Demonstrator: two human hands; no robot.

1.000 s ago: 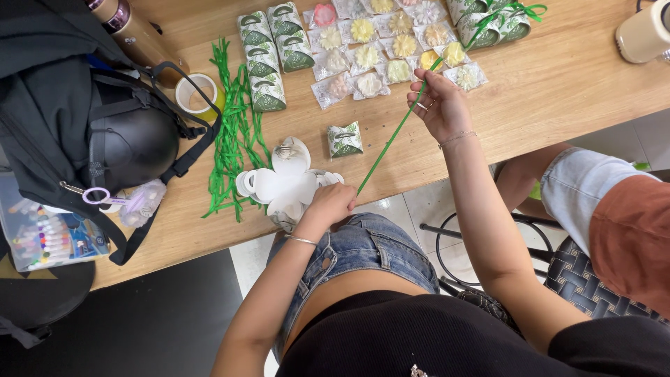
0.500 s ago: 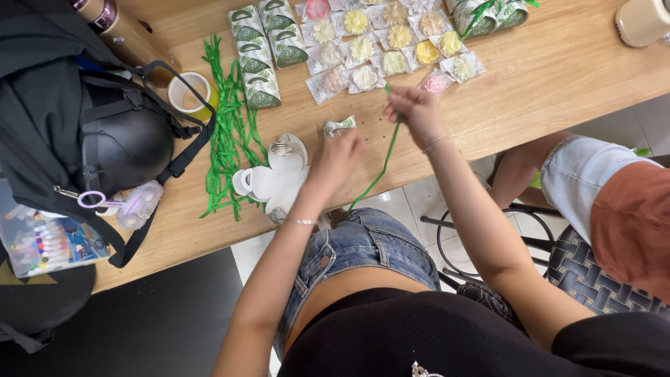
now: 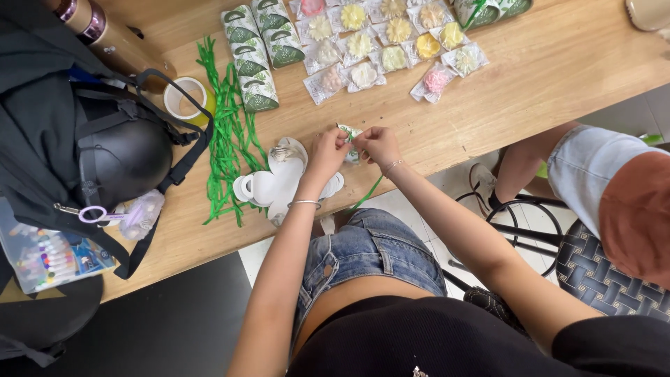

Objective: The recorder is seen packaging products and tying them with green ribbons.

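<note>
A small green-and-white patterned gift box (image 3: 350,139) sits near the table's front edge, mostly hidden between my two hands. My left hand (image 3: 328,149) grips it from the left and my right hand (image 3: 377,144) pinches it from the right. A green ribbon (image 3: 368,190) trails from my right hand down over the table edge. Flat white die-cut box blanks (image 3: 272,184) lie just left of my left hand.
A bundle of green ribbons (image 3: 229,132), a tape roll (image 3: 183,98), finished patterned boxes (image 3: 252,52) and wrapped flower-shaped soaps (image 3: 377,42) lie farther back. A black bag with a helmet (image 3: 105,139) fills the left. Another person's leg (image 3: 600,188) is at the right.
My right hand came down from the soaps with the green ribbon to the small box. My left hand left the white blanks and closed on the box too.
</note>
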